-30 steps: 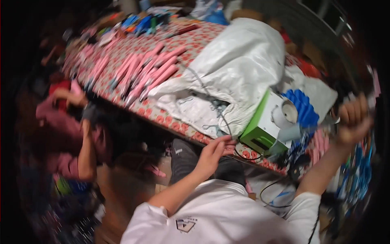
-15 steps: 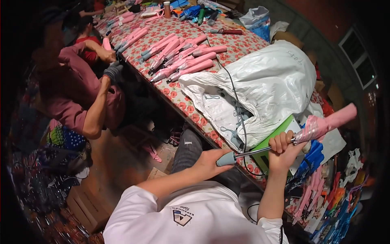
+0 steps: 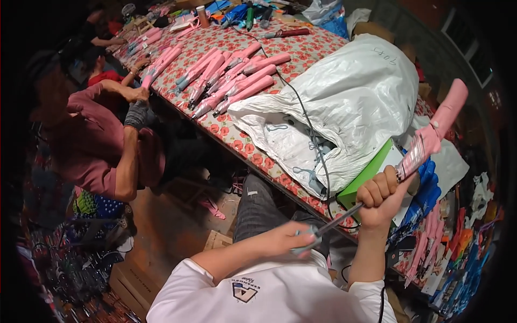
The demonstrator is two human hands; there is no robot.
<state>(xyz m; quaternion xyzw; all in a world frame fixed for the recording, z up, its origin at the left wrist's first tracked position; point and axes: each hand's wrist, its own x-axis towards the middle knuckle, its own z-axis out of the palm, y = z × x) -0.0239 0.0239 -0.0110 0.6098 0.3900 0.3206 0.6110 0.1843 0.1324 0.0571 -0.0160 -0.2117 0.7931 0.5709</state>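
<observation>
My right hand (image 3: 381, 195) is closed around a pink folded umbrella (image 3: 434, 133), gripping it at the base of its canopy so the pink end points up and to the right. The umbrella's metal shaft (image 3: 339, 218) runs down and left from that fist. My left hand (image 3: 288, 241) grips the lower end of the shaft, just above my lap. Both hands are held in front of the near edge of the long table (image 3: 237, 141) with its red flowered cloth.
Rows of pink folded umbrellas (image 3: 231, 81) lie on the table. A big white plastic sack (image 3: 344, 107) and a green box (image 3: 366, 177) sit near me, with a black cable across the sack. A person in a maroon shirt (image 3: 102, 151) sits at left. More umbrellas (image 3: 431, 237) pile at right.
The view has swung leftward and the umbrella has tilted more upright. My right hand rose slightly with the umbrella; my left hand stays on the shaft's lower end.
</observation>
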